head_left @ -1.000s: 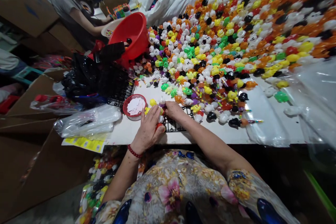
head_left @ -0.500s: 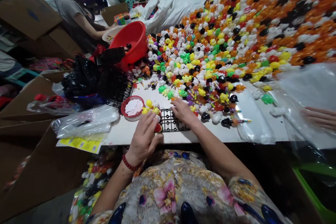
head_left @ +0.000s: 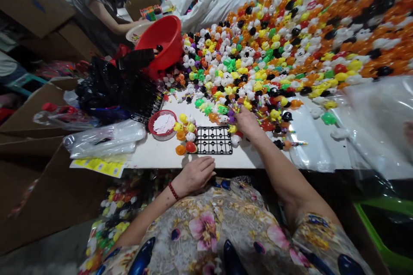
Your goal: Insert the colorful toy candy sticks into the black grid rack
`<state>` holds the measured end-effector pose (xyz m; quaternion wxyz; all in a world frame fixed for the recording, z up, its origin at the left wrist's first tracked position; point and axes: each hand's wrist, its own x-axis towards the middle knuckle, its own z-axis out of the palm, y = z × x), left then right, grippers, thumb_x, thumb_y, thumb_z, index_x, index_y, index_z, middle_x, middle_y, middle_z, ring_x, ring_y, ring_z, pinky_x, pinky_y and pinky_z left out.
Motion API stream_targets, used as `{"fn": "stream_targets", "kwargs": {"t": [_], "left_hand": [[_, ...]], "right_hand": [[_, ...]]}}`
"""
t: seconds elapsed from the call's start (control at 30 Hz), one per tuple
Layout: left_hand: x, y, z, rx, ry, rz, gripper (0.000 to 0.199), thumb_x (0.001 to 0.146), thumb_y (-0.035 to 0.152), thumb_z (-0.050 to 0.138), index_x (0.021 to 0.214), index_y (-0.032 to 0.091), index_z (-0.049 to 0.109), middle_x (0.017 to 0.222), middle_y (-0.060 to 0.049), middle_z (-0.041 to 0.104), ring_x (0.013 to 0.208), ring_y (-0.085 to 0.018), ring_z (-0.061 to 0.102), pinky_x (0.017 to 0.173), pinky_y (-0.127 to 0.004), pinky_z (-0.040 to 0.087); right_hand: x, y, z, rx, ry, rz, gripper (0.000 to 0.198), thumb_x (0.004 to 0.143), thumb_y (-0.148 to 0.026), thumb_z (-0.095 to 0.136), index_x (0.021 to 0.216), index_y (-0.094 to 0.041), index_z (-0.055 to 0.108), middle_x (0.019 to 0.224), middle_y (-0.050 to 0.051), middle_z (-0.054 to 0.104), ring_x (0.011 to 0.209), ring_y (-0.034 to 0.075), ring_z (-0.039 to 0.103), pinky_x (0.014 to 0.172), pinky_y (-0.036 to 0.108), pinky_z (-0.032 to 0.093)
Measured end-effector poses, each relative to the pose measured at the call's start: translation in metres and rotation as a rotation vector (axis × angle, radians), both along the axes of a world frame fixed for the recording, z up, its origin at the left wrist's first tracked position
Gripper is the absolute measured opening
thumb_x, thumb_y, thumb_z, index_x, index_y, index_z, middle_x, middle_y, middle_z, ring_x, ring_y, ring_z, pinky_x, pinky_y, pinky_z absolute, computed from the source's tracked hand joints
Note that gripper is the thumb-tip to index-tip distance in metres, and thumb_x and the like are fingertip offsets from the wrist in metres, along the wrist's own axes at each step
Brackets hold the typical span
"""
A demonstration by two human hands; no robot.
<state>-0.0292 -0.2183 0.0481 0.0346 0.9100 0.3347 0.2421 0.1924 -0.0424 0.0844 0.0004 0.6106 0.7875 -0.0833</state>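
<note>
A black plastic grid tray (head_left: 214, 141) lies on the white table in front of me. Along its left end stand toy heads in yellow, white, orange and red, among them a red one (head_left: 191, 147). My left hand (head_left: 196, 175) rests at the table's front edge just below the grid, fingers stretched out and holding nothing. Past the grid's right end, my right hand (head_left: 248, 122) reaches into the near edge of the toy pile (head_left: 245, 68). Its fingers are drawn together beside a purple piece (head_left: 231, 113) and bead-filled sticks; what they grip is hidden.
A red basket of paper slips (head_left: 164, 124) sits left of the grid. Behind it are black grids (head_left: 146, 103) and a tilted red tub (head_left: 164, 43). Clear plastic bags (head_left: 106, 144) lie at left, others (head_left: 309, 146) at right. Another person's arm (head_left: 109, 19) shows at the back left.
My left hand has drawn back from the toy heads to the table edge. My right hand has moved right, from the grid into the pile, leaving the grid uncovered.
</note>
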Motion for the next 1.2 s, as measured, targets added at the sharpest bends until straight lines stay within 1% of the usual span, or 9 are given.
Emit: {"fn": "stream_targets", "kwargs": {"t": [0.1, 0.2, 0.33, 0.4, 0.5, 0.57, 0.73, 1.0, 1.2], "left_hand": [[0.001, -0.005, -0.017, -0.007, 0.024, 0.117, 0.029, 0.097, 0.021, 0.048, 0.12, 0.011, 0.063, 0.114, -0.018, 0.071, 0.113, -0.026, 0.066, 0.095, -0.043, 0.059], [0.001, -0.013, -0.035, -0.07, 0.016, 0.257, 0.035, 0.097, 0.022, 0.045, 0.127, 0.012, 0.06, 0.121, -0.019, 0.068, 0.115, -0.028, 0.064, 0.096, -0.046, 0.057], [0.0, -0.017, -0.049, -0.1, -0.004, 0.376, 0.038, 0.098, 0.024, 0.041, 0.131, 0.012, 0.058, 0.127, -0.019, 0.066, 0.116, -0.028, 0.063, 0.097, -0.046, 0.056], [0.001, -0.016, -0.05, -0.112, -0.02, 0.406, 0.039, 0.098, 0.025, 0.041, 0.131, 0.013, 0.058, 0.127, -0.018, 0.066, 0.118, -0.028, 0.062, 0.098, -0.047, 0.055], [0.002, -0.011, -0.05, -0.124, -0.043, 0.445, 0.037, 0.098, 0.026, 0.042, 0.126, 0.012, 0.061, 0.125, -0.018, 0.067, 0.117, -0.029, 0.062, 0.097, -0.049, 0.055], [0.002, -0.008, -0.05, -0.121, -0.054, 0.463, 0.035, 0.098, 0.026, 0.042, 0.121, 0.011, 0.064, 0.122, -0.019, 0.068, 0.117, -0.029, 0.062, 0.098, -0.05, 0.054], [-0.001, -0.003, -0.052, -0.115, -0.063, 0.442, 0.033, 0.098, 0.025, 0.043, 0.12, 0.011, 0.064, 0.12, -0.018, 0.069, 0.118, -0.028, 0.062, 0.098, -0.047, 0.055], [-0.002, -0.003, -0.056, -0.094, -0.072, 0.431, 0.032, 0.097, 0.022, 0.044, 0.119, 0.011, 0.064, 0.125, -0.018, 0.067, 0.119, -0.028, 0.061, 0.101, -0.048, 0.054], [0.001, -0.002, -0.057, 0.037, -0.111, 0.42, 0.032, 0.095, 0.018, 0.048, 0.123, 0.007, 0.061, 0.118, -0.02, 0.069, 0.12, -0.028, 0.061, 0.097, -0.044, 0.056]], "right_hand": [[-0.004, -0.008, 0.006, 0.027, 0.007, -0.008, 0.025, 0.093, -0.016, 0.047, 0.102, -0.011, 0.07, 0.117, 0.02, 0.06, 0.09, 0.025, 0.063, 0.078, 0.033, 0.045], [-0.012, -0.03, 0.005, 0.071, 0.24, -0.047, 0.029, 0.097, -0.02, 0.039, 0.112, -0.012, 0.062, 0.108, 0.017, 0.064, 0.086, 0.024, 0.063, 0.075, 0.032, 0.046], [-0.034, -0.077, -0.017, -0.173, 0.721, -0.013, 0.021, 0.093, -0.025, 0.044, 0.106, -0.015, 0.059, 0.086, 0.008, 0.068, 0.073, 0.02, 0.063, 0.069, 0.03, 0.049], [-0.048, -0.096, -0.032, -0.286, 0.879, 0.005, 0.017, 0.089, -0.031, 0.052, 0.097, -0.018, 0.06, 0.079, 0.004, 0.068, 0.07, 0.019, 0.063, 0.066, 0.03, 0.05], [-0.066, -0.107, -0.048, -0.277, 0.978, 0.025, 0.012, 0.083, -0.03, 0.057, 0.089, -0.021, 0.063, 0.084, 0.003, 0.07, 0.077, 0.019, 0.064, 0.071, 0.03, 0.051], [-0.074, -0.105, -0.053, -0.252, 0.975, 0.031, 0.01, 0.081, -0.026, 0.058, 0.086, -0.021, 0.064, 0.088, 0.004, 0.07, 0.081, 0.019, 0.064, 0.075, 0.03, 0.051], [-0.079, -0.092, -0.055, -0.297, 0.811, 0.027, 0.008, 0.081, -0.024, 0.057, 0.077, -0.02, 0.062, 0.076, 0.001, 0.068, 0.071, 0.018, 0.061, 0.068, 0.027, 0.047], [-0.079, -0.094, -0.047, -0.199, 0.491, 0.234, 0.012, 0.088, -0.019, 0.051, 0.094, -0.018, 0.062, 0.093, 0.009, 0.07, 0.084, 0.021, 0.063, 0.074, 0.027, 0.044], [-0.082, -0.096, -0.045, -0.206, 0.407, 0.156, 0.012, 0.093, -0.021, 0.048, 0.095, -0.019, 0.06, 0.089, 0.007, 0.069, 0.079, 0.019, 0.061, 0.067, 0.025, 0.04]]}}
